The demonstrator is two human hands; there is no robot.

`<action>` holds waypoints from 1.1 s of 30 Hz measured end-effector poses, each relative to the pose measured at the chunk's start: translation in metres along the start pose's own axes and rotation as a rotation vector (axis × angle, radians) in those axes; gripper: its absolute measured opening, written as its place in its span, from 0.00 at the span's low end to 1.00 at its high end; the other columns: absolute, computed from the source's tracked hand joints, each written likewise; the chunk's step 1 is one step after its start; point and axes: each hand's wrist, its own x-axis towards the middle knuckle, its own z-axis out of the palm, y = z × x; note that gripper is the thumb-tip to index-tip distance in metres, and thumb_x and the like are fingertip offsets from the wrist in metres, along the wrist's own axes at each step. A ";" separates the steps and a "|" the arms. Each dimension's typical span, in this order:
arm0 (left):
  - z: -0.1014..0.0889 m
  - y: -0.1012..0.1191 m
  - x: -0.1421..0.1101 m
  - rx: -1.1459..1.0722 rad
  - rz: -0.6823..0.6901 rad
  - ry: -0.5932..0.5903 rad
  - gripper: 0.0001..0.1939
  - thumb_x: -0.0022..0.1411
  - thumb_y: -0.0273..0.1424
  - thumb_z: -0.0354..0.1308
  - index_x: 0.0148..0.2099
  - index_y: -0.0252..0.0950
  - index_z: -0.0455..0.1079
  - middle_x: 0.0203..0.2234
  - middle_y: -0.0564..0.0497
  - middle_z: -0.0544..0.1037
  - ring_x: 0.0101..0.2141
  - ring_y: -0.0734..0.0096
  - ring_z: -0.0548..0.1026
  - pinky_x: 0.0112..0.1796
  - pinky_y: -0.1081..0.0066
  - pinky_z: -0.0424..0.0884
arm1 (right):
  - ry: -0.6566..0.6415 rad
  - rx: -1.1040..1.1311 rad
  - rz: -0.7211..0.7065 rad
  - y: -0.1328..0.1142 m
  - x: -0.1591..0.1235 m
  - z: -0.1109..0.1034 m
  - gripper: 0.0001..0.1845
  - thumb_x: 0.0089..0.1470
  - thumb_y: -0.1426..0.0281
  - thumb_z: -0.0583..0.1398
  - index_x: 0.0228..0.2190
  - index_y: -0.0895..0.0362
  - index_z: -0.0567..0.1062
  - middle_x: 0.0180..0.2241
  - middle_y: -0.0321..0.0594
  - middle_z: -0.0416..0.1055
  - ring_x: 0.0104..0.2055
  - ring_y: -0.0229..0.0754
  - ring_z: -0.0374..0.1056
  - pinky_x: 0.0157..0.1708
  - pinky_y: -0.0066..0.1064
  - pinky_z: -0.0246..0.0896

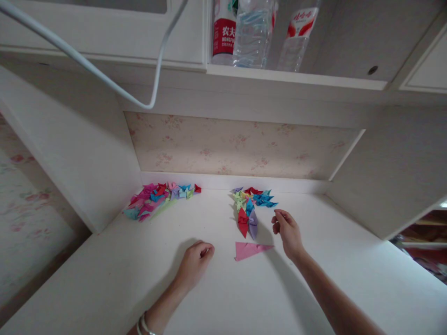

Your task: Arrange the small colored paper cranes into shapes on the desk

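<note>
My left hand [196, 261] rests on the white desktop, loosely curled into a fist, with nothing showing in it. Held above the desk, my right hand [288, 230] has its fingers bent inward and nothing visible between them. Its fingertips are near a cluster of folded paper pieces, closest to some blue ones [263, 201]. A red folded paper [242, 223] and a purple one [253, 224] lie at the front of that cluster. Between my hands lies a flat pink paper folded into a long triangle [252, 250], touched by neither hand.
Another heap of colourful folded papers [150, 200] lies at the back left against the side panel. Above hangs a shelf [296, 79] holding plastic bottles [253, 37]. A white lamp arm or cable [104, 81] crosses the upper left. Panels wall in both sides of the desk [115, 298].
</note>
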 end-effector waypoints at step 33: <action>0.007 -0.007 -0.006 -0.004 -0.117 0.132 0.17 0.60 0.42 0.53 0.41 0.34 0.74 0.29 0.50 0.78 0.30 0.67 0.74 0.34 0.70 0.69 | -0.698 0.031 0.281 0.022 -0.138 0.060 0.17 0.55 0.56 0.57 0.35 0.58 0.73 0.17 0.29 0.63 0.16 0.31 0.53 0.17 0.25 0.44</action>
